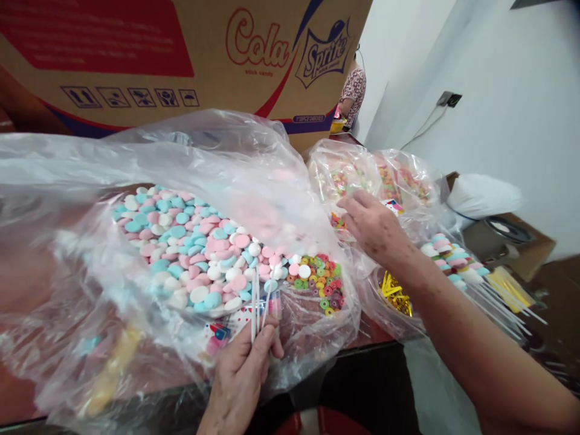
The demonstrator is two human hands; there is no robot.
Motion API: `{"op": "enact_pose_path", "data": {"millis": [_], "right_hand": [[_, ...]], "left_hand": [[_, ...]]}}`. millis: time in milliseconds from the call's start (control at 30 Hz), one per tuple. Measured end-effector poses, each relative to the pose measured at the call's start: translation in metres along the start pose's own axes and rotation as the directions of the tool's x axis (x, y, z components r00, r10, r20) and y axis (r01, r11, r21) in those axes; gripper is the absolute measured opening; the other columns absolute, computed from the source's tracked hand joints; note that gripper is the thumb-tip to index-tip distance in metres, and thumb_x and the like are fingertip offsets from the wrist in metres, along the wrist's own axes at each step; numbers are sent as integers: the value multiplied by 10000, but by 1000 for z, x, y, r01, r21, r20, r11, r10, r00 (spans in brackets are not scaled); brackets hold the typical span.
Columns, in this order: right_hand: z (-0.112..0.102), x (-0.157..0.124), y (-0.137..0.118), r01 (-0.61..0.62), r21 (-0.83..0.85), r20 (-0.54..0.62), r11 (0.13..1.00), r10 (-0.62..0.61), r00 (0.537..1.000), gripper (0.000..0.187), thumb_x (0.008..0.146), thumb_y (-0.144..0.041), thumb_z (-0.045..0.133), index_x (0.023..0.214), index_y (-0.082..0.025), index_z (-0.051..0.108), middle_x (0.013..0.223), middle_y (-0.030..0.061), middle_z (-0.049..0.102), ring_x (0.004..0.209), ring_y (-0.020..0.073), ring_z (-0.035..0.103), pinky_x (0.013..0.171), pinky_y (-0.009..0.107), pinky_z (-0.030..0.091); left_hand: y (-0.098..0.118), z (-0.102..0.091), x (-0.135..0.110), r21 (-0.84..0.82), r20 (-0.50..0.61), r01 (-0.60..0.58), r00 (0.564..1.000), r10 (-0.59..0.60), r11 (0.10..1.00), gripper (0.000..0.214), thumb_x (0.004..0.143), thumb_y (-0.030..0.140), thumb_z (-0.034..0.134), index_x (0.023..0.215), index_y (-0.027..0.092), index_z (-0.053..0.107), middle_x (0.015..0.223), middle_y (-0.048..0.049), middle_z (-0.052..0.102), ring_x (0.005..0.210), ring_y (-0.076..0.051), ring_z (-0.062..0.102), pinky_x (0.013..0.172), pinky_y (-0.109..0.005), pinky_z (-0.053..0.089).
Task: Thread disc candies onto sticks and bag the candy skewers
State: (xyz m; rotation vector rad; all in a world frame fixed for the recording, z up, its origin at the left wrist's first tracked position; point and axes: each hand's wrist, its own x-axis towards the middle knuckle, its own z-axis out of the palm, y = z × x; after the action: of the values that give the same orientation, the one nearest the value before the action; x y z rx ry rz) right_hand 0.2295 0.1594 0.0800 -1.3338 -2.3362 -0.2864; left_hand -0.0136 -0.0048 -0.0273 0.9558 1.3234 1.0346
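My left hand (pixel 247 368) is closed around a few thin white sticks (pixel 256 302), which point upward near the front of the table. Just beyond their tips lies a large heap of pink, blue and white round candies (pixel 199 248) inside an open clear plastic bag. Colourful ring-shaped candies (pixel 324 284) lie at the right end of that heap. Further right, my right hand (pixel 374 226) reaches over clear bags holding more small coloured candies (pixel 339 222). Its fingers are bent together; whatever is between the fingertips is hidden.
A big cardboard box (pixel 212 78) stands behind the bag. Gold twist ties (pixel 394 295) sit in a container beneath my right forearm. Stacked candies on white sticks (pixel 453 260) lie at the right, with a loudspeaker (pixel 493 232) beyond. Another person (pixel 353 90) is in the background.
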Motion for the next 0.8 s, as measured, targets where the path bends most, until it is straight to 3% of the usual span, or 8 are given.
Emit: {"op": "enact_pose_path", "data": {"millis": [67, 133, 233, 300, 467, 600, 700, 800], "right_hand": [[-1, -14, -10, 62, 120, 27, 991, -66, 997, 207, 957, -166, 422, 989, -142, 625, 966, 91, 585, 920, 194, 564, 819, 301, 443], [1, -31, -21, 122, 228, 181, 966, -165, 970, 198, 954, -158, 437, 946, -161, 635, 903, 57, 594, 850, 163, 565, 781, 273, 437], [14, -54, -32, 162, 272, 516, 949, -285, 808, 223, 926, -106, 454, 829, -180, 640, 798, 19, 586, 726, 138, 532, 657, 239, 399], [25, -64, -35, 182, 284, 594, 941, -322, 737, 217, 906, -94, 472, 796, -185, 635, 800, 14, 580, 704, 136, 512, 614, 237, 371], [38, -61, -32, 165, 252, 451, 954, -266, 852, 206, 905, -64, 462, 941, -175, 632, 963, 50, 581, 873, 171, 528, 730, 264, 409], [31, -51, -28, 100, 211, 418, 972, -182, 890, 230, 918, -57, 430, 996, -135, 632, 952, 80, 602, 865, 178, 540, 764, 283, 425], [23, -57, -28, 120, 243, 440, 962, -220, 871, 212, 909, -58, 447, 906, -153, 636, 912, 57, 610, 836, 161, 546, 743, 264, 413], [18, -73, -33, 210, 298, 528, 931, -344, 776, 136, 878, -93, 531, 852, -185, 628, 880, 29, 605, 788, 156, 534, 668, 257, 381]], "left_hand": [[0, -1, 0, 2, 16, 2, 1000, -2, 1000, 365, 886, 497, 561, 884, 142, 651, 669, -5, 582, 445, -69, 346, 421, -203, 229], [-1, -1, 0, 3, 21, 0, 1000, 0, 1000, 363, 889, 493, 559, 886, 141, 648, 660, 0, 572, 447, -72, 348, 427, -206, 230], [-2, -1, 0, -7, 31, 6, 1000, -6, 1000, 375, 892, 505, 547, 877, 143, 644, 635, 8, 555, 438, -72, 335, 428, -210, 213], [-2, -1, 1, -16, 33, 8, 999, -7, 1000, 382, 888, 513, 548, 871, 144, 643, 622, 11, 549, 429, -69, 321, 422, -210, 195], [-2, 3, 2, -40, -36, 0, 999, -1, 999, 385, 859, 515, 586, 895, 138, 656, 649, 1, 586, 405, -55, 311, 398, -196, 185], [-1, 5, 1, -52, -73, -17, 997, 13, 998, 365, 847, 485, 608, 959, 142, 664, 647, -2, 608, 399, -53, 322, 391, -187, 192], [0, 6, 1, -73, -71, -26, 997, 21, 997, 369, 834, 478, 624, 983, 143, 662, 630, 5, 602, 403, -55, 332, 390, -180, 206], [1, 8, 0, -78, -99, -23, 995, 15, 997, 352, 831, 468, 629, 959, 142, 667, 629, 3, 604, 402, -54, 329, 388, -180, 207]]}}
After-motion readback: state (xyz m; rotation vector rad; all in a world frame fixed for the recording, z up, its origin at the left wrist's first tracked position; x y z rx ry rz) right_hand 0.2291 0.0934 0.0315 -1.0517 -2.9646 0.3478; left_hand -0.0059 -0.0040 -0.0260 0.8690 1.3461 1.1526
